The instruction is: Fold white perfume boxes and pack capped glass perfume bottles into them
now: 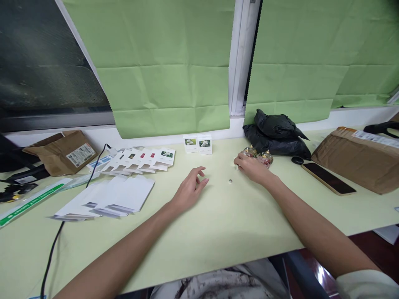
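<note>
My left hand (189, 189) rests over the middle of the table, holding nothing, its fingers loosely curled with the thumb apart. Farther right, my right hand (250, 168) has its fingers closed, and a small whitish bit shows at the fingertips, too small to name. Just beyond that hand sit shiny, clear-and-gold ball ornaments (265, 158) with reddish contents, partly hidden by it. A tiny silvery round piece (230, 181) lies on the table between the hands. Two small white boxes with flower pictures (205, 144) stand upright at the back.
Left of me are a row of open white picture boxes (166, 156), flat white boxes (131, 193), a brown carton (67, 153) and a black cable (52, 245). To the right are black plastic bags (277, 139), a phone (328, 178), a black disc (297, 160) and a brown parcel (358, 162).
</note>
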`<state>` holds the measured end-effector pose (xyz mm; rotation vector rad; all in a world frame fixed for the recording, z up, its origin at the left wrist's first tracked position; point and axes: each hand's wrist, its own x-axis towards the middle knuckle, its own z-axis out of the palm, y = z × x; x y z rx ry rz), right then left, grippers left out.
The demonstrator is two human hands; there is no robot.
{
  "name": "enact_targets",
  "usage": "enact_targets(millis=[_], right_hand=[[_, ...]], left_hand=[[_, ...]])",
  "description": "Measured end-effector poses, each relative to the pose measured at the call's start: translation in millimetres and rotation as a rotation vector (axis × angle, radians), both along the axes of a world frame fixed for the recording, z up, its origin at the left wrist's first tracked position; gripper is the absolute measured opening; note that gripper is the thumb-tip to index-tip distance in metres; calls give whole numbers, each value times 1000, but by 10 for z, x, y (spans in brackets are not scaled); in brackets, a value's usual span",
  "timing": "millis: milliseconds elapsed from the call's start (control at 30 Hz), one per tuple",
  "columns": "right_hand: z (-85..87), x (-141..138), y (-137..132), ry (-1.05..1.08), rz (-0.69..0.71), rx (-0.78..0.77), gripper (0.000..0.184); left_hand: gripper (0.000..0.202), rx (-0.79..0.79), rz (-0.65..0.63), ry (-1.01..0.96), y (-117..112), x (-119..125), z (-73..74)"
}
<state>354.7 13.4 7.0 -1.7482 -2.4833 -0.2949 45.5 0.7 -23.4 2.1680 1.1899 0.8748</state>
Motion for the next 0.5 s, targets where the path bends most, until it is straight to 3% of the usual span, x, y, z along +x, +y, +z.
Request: enact_targets(millis=[267,500], right_hand=[[-9,22,10,12,2,22,20],[122,96,-58,241,12,51,12]], left_hand=[[43,-9,2,18,-4,0,7],[43,-29,2,22,-6,-1,-2]])
